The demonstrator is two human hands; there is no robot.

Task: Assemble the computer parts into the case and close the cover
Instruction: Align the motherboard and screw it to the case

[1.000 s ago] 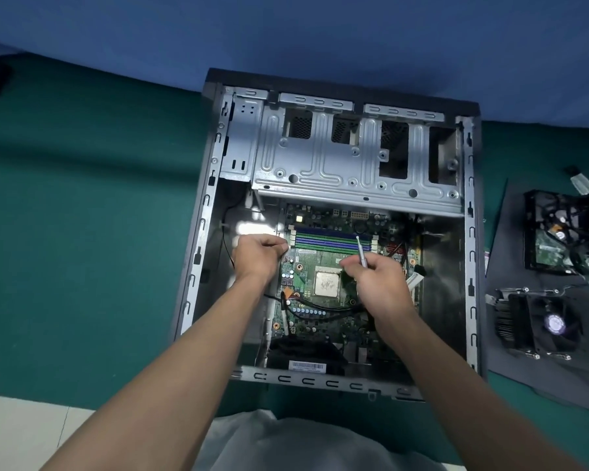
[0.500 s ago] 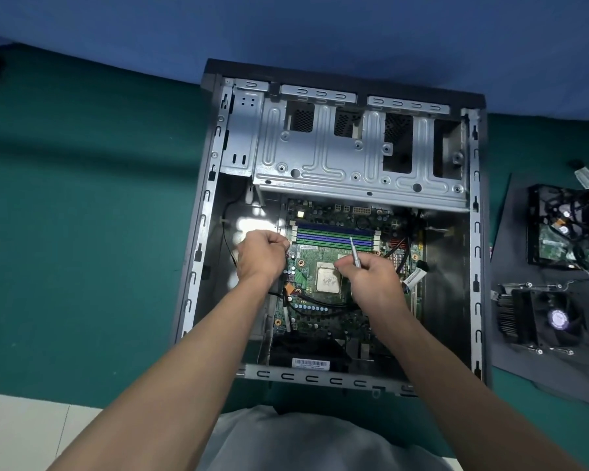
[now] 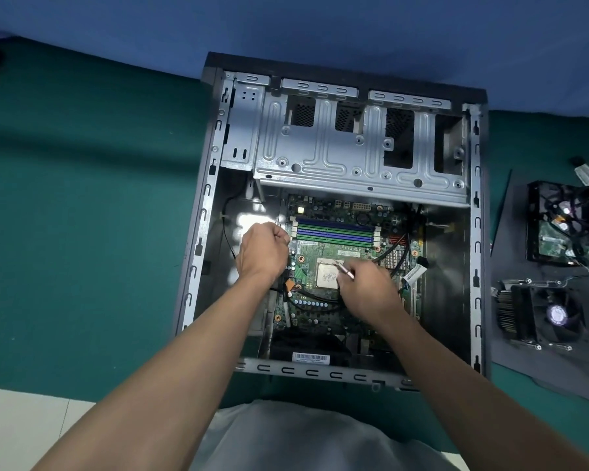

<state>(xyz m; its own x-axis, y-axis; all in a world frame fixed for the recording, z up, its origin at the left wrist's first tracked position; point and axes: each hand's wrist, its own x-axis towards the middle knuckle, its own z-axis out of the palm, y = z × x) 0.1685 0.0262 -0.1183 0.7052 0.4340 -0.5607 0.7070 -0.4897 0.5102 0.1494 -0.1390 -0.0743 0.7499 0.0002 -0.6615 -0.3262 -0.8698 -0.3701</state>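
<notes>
Housing the motherboard (image 3: 323, 253), open case (image 3: 205, 232); right hand (image 3: 371, 294) pinching thin rod (image 3: 346, 270)

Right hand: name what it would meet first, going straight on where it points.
Probably the silver processor on the motherboard; the right hand aims its thin tool at it. Height unclear.

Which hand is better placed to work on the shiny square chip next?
Probably the right hand: it holds the thin tool right over the chip. The left hand sits at the motherboard's left edge.

Open grey case (image 3: 215, 185), green motherboard (image 3: 323, 253) inside
</notes>
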